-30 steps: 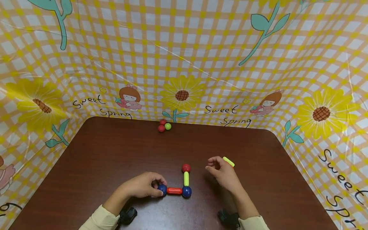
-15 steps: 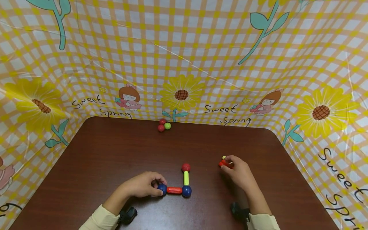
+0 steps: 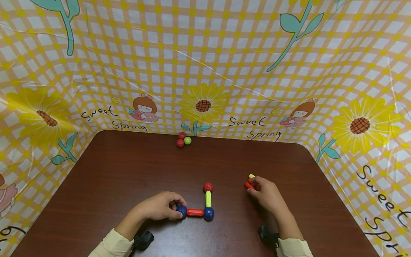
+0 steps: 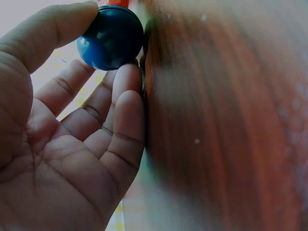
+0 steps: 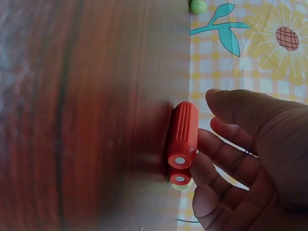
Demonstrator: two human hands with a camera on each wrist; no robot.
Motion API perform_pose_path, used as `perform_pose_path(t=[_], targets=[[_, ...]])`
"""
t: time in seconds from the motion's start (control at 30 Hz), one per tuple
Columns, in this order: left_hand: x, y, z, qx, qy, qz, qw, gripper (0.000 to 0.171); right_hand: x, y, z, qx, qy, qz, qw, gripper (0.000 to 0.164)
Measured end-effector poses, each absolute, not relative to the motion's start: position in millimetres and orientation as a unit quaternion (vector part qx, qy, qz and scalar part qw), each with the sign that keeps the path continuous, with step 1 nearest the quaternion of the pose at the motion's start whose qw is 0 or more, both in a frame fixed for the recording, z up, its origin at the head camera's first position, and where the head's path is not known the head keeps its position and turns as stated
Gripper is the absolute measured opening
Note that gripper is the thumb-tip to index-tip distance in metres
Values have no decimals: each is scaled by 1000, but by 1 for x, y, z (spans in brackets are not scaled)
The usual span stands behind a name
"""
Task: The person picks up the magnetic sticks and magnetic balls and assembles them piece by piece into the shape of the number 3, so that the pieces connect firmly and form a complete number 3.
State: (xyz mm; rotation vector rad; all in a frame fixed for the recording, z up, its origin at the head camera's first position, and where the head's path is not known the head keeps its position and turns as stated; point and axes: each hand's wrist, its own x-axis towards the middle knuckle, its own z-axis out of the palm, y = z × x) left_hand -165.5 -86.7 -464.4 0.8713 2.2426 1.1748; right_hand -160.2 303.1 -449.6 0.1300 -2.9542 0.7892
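Observation:
My left hand (image 3: 160, 206) pinches a blue ball (image 4: 113, 38) between thumb and fingers, low over the table. From that ball a red magnetic rod (image 3: 194, 212) runs right to a second blue ball (image 3: 208, 213). A yellow-green rod (image 3: 208, 199) leads away from there to a red ball (image 3: 208, 187). On the right, my right hand (image 3: 267, 191) is at a small group of rods. Its fingers touch or nearly touch a red rod (image 5: 183, 134), while the thumb stands apart from it. Another red rod (image 5: 180, 177) and a yellow-green rod (image 3: 251, 176) lie beside it, partly hidden.
Two red balls and a green ball (image 3: 187, 140) sit together at the far edge of the dark wooden table (image 3: 135, 160). A checked cloth (image 3: 205, 64) with printed flowers rises behind and at both sides. Each wrist wears a black camera (image 3: 143, 241).
My right hand has moved right, from beside the red ball to the loose rods, where its fingers shifted slightly. The left hand keeps its pinch on the blue ball, unmoved.

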Motion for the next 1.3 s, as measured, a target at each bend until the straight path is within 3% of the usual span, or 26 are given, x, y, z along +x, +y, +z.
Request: perform_pose_path(t=[0.6, 1.3], targets=[[-166, -86, -465, 313, 817, 427, 230, 22, -160, 301, -453, 66, -971, 228, 7, 16], [-165, -87, -464, 307, 814, 434, 234, 22, -172, 272, -454, 60, -935, 351, -8, 16]])
